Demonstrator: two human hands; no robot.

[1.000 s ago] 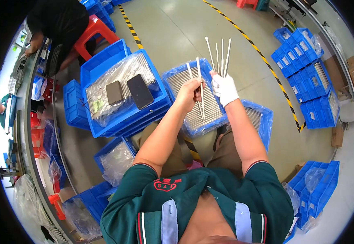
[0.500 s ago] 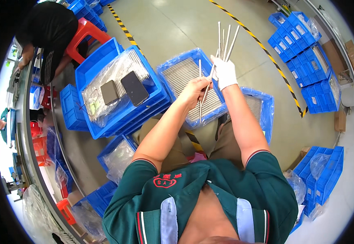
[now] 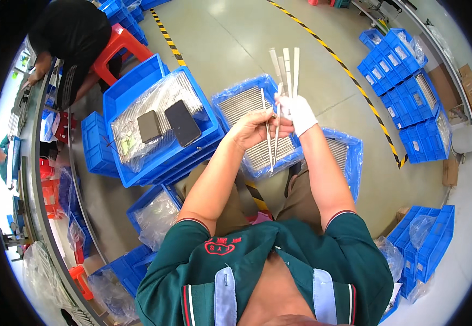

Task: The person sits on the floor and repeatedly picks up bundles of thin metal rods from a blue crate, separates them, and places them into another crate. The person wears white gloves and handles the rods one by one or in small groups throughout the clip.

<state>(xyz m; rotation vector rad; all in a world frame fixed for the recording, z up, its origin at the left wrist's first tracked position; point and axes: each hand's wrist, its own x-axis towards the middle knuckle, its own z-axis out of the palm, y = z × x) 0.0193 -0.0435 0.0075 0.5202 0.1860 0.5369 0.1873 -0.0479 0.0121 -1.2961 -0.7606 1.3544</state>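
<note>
In front of me, over a plastic-lined blue crate (image 3: 219,87) filled with rows of thin metal strips (image 3: 241,106), both my hands work close together. My right hand (image 3: 298,114), in a white glove, is closed round several flat metal strips (image 3: 295,68) that fan out away from me. Bare-fingered, my left hand (image 3: 255,129) pinches two slim metal strips (image 3: 270,145) whose near ends point toward me. Its fingertips are next to the gloved hand. The glove partly hides where the strips cross.
A second lined crate (image 3: 352,163) stands at my right knee. On my left, stacked blue crates (image 3: 214,122) hold bagged strips, a dark phone (image 3: 182,123) and a brown box (image 3: 149,126). A person (image 3: 70,46) bends by a red stool (image 3: 121,41). More crates (image 3: 409,103) stand far right.
The fanned strips have turned so their broad flat faces show, and their far ends have dipped. Both hands are slightly lower in view. A second strip now shows clearly below my left hand.
</note>
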